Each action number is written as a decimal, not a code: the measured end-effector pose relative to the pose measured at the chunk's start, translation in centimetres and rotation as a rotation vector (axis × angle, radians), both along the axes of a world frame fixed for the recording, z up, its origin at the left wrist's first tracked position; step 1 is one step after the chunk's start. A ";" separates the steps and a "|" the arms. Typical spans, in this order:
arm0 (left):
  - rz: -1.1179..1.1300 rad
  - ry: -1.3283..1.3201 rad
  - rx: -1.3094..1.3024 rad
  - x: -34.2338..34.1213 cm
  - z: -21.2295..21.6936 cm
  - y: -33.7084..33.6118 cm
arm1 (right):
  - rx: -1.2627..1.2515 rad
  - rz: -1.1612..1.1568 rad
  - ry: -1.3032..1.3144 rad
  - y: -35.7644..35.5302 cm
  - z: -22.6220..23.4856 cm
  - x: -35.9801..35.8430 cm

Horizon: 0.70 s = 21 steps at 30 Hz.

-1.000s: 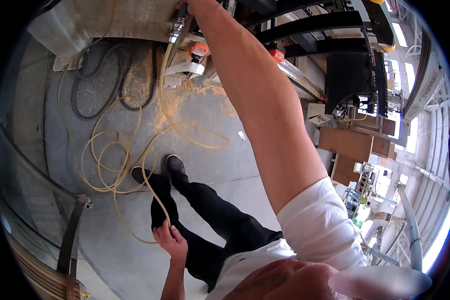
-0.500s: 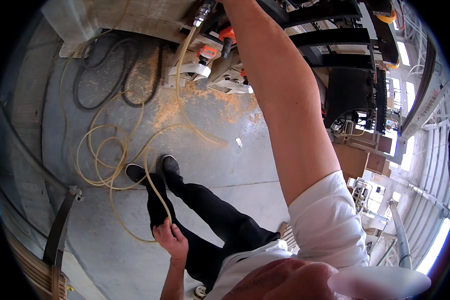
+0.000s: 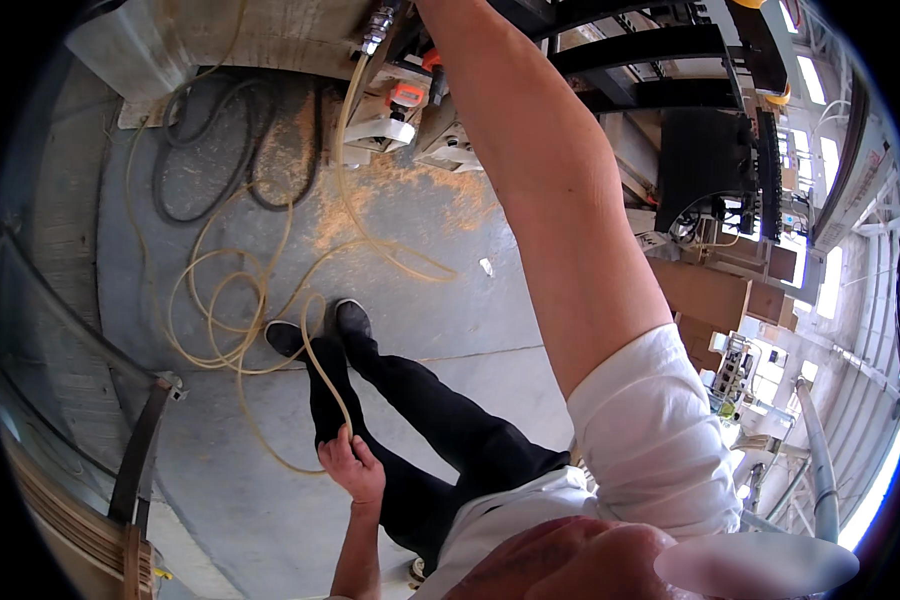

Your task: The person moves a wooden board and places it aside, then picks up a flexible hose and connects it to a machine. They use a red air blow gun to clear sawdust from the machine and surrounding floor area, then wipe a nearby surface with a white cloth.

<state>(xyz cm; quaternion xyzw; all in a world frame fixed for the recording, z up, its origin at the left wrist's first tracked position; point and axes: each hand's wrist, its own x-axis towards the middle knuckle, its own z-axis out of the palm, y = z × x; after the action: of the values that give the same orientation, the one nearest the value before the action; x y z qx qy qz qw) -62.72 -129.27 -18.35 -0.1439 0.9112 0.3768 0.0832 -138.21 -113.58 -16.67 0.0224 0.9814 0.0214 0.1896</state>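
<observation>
My left hand [image 3: 352, 470] is closed round a pale yellow hose [image 3: 334, 392], low in the view in front of my dark trousers. From there the hose runs to loose loops on the floor, then up to a shiny metal coupling [image 3: 375, 32] at the top edge. My right arm [image 3: 560, 180] stretches up past the top edge, close to that coupling. The right hand itself is cut off by the edge, so what it holds or touches is hidden.
Orange-and-black clamp-like parts [image 3: 404, 98] on white supports stand beside a black metal frame [image 3: 660, 50]. Sawdust [image 3: 340, 215] and a dark thick hose [image 3: 158, 185] lie on the grey floor. Hose loops [image 3: 215, 362] lie around my shoes [image 3: 353, 320]. Stacked boards [image 3: 80, 530] are at lower left.
The whole view has shifted slightly. My right arm sits a little further left in the picture, my left hand a little further right, still on the hose.
</observation>
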 end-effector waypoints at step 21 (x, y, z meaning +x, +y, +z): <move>0.025 0.041 -0.025 1.2 0.7 0.6 | 0.076 0.316 0.194 -0.3 -0.6 4.4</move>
<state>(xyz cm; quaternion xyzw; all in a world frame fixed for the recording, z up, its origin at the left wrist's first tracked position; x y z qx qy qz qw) -61.52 -128.65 -17.67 -0.1488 0.9155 0.3694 0.0581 -133.78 -113.91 -17.27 -0.1228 0.9849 0.0858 0.0872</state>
